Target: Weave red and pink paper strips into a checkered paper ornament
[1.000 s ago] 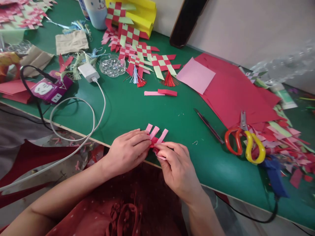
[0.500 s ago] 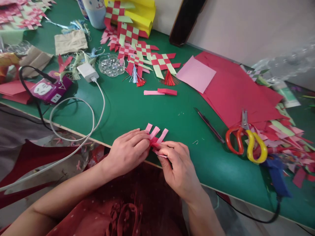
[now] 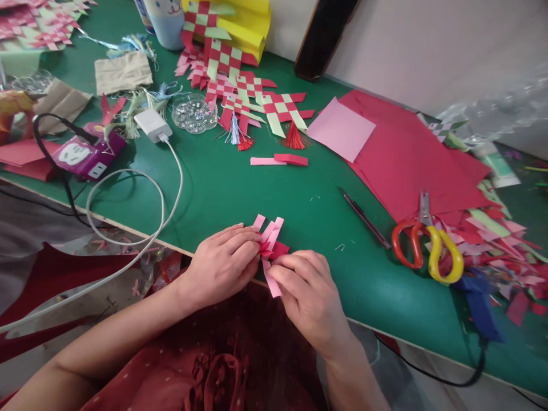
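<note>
Between my hands, at the table's near edge, is a small weave of pink and red paper strips. My left hand is closed over its left side, and the fingers cover part of it. The thumb and fingertips of my right hand meet at a pink paper strip that hangs down toward me from the weave. Several other pink strip ends point up and away. Farther back on the table lie a folded pink strip and a folded red strip, overlapping.
Scissors, a craft knife and a blue glue gun lie to the right, near red paper sheets and scraps. Finished woven paper fish lie at the back. A white cable loops on the left beside a purple power socket.
The right-hand pink strip has swung left, close to its neighbour. Another pink strip now hangs down toward me, and more of the red strip shows. My right hand has shifted slightly.
</note>
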{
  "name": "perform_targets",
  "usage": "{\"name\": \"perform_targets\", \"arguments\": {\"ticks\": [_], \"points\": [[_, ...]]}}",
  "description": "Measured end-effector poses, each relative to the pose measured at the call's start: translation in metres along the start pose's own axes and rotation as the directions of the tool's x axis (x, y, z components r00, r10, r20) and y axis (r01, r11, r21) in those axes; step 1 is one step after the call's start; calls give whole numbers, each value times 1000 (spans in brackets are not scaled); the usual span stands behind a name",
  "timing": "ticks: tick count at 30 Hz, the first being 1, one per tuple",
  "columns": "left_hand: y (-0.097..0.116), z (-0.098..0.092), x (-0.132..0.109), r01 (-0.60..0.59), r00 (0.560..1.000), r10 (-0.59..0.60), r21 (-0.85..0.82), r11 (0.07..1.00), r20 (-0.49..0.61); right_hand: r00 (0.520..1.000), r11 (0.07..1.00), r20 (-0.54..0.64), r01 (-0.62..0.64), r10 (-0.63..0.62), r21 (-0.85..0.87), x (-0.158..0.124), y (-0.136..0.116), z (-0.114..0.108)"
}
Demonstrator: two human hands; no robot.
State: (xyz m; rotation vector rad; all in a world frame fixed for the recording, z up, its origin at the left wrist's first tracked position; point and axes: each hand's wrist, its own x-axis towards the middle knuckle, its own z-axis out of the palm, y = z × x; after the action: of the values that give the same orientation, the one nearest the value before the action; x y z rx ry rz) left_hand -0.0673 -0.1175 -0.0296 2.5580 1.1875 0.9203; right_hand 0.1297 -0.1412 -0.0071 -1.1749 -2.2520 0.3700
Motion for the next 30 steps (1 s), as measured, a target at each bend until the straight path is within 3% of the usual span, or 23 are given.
{"name": "perform_targets", "arguments": {"ticks": [7,16,30], "points": [[-1,-2,-1,16,999,-15,-49,999,31,999,998,-13,42,-42,47,3,0,6],[-9,-13,-4,-15,985,33,-106,994,169,1000,997,-2,-23,23,73,0,6,8],[-13,-13,-2,-68,990,79,-95,993,117,996,997,-47,-76,76,1,7,-1,10]]}}
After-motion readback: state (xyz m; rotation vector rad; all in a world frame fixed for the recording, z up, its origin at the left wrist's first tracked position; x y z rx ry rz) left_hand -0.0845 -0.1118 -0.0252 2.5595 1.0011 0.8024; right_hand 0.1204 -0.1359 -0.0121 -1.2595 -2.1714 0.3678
